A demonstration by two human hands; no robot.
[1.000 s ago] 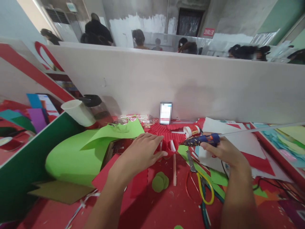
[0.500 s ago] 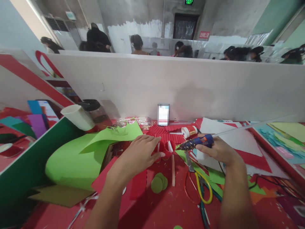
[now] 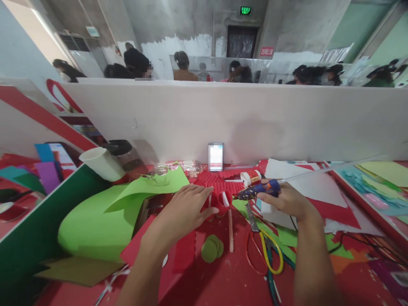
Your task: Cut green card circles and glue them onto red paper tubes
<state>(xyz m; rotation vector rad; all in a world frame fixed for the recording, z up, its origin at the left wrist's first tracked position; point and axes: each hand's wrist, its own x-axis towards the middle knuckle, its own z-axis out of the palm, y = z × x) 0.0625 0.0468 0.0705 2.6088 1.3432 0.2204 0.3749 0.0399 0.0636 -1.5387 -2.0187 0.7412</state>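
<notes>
My left hand (image 3: 186, 209) lies over a small red paper piece (image 3: 219, 199) with white edges, fingers curled on it and pressing it to the red table. My right hand (image 3: 283, 199) grips a blue hot glue gun (image 3: 258, 189). Its nozzle points left at the red piece, and a long clear glue stick (image 3: 325, 170) juts out from its back to the right. A pleated red paper strip (image 3: 219, 177) lies just behind the piece. A thin white stick (image 3: 230, 229) lies on the table below it.
Scissors with red and yellow handles (image 3: 264, 246) lie right of the stick; green paper discs (image 3: 212, 249) lie left of it. Large green sheets (image 3: 105, 212), a paper cup (image 3: 102, 162), a glue bottle (image 3: 250, 176), a phone (image 3: 216, 157) and a white partition (image 3: 255, 123) surround the spot. People sit beyond.
The view has tilted upward a little, so everything sits slightly lower and left in frame. Both hands keep their grips, the glue gun nozzle staying at the red piece.
</notes>
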